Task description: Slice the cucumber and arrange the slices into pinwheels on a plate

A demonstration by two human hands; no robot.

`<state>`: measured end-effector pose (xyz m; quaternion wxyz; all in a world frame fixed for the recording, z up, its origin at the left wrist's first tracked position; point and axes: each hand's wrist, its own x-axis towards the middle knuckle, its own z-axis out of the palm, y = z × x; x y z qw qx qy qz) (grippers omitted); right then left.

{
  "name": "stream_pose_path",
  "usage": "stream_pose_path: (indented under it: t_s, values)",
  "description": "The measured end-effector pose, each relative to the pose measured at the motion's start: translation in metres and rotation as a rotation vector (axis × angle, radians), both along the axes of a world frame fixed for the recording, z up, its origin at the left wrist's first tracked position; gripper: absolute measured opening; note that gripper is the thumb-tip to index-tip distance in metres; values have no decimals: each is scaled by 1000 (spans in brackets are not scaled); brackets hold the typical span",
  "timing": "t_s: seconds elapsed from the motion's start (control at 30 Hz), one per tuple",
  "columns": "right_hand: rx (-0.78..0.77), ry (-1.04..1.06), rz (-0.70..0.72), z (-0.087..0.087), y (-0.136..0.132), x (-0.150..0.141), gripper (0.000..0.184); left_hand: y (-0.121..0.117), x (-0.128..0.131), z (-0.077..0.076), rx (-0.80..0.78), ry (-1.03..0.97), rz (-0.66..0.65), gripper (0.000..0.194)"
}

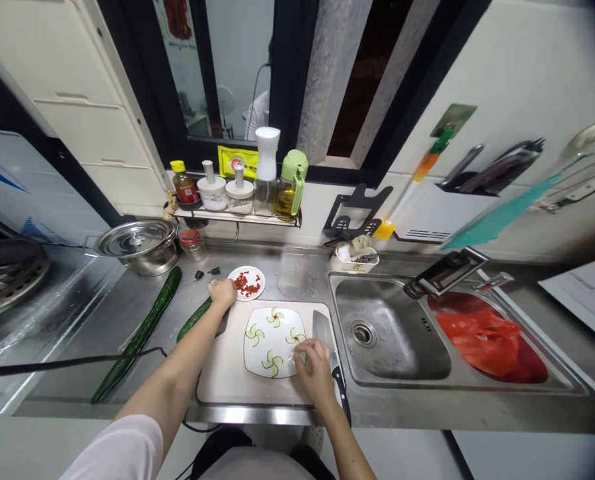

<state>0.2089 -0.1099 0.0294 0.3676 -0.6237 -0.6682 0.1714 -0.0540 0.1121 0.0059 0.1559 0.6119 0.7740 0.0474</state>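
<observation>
My left hand (222, 292) is closed at the left rim of a small white plate (232, 273) of chopped red bits (247, 285). Whatever its fingers hold is hidden. Just below it lies a shorter cucumber (193, 321), partly covered by my hand and arm. At the right edge of a squarish white plate (257, 347), my right hand (315, 367) has its fingers bent by a pinwheel of cucumber slices (295, 337); anything between the fingertips is too small to make out. Several such pinwheels sit on this plate, some with red centres. Beneath it is a pale cutting board (222, 387).
A knife (322, 327) lies along the board's right side, its black handle toward me. One long cucumber (140, 333) and a lidded steel pot (137, 243) are at left. The sink (392, 333) is at right, beside a red bag (482, 340). Bottles stand on a shelf (237, 217).
</observation>
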Motion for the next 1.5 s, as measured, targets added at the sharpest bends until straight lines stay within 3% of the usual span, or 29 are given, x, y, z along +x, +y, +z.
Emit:
stream_pose_path:
  t_s: [0.17,0.33,0.57,0.67,0.77,0.9,1.0,1.27,1.5]
  values:
    - [8,0,-8,0,-2,1,12,-2,-1,2,25,-43,67,30]
    - [-8,14,-9,0,-2,0,13,-14,0,7,45,-450,230,22]
    - [-14,36,24,7,10,-10,13,-47,14,22,5,-821,149,34]
    - [2,53,78,21,23,-14,15,-67,19,31,-95,-1069,123,42]
    - [27,62,126,42,39,-19,17,-90,25,44,-177,-1195,16,45]
    - [53,36,211,70,52,-26,19,-117,34,64,-244,-1266,-115,40]
    - [54,5,281,81,53,-29,18,-131,39,76,-270,-1296,-175,39]
    - [15,-109,429,77,42,-29,10,-143,39,78,-363,-1309,-316,36]
    - [-1,-193,475,71,37,-28,7,-148,39,72,-461,-1346,-318,35]
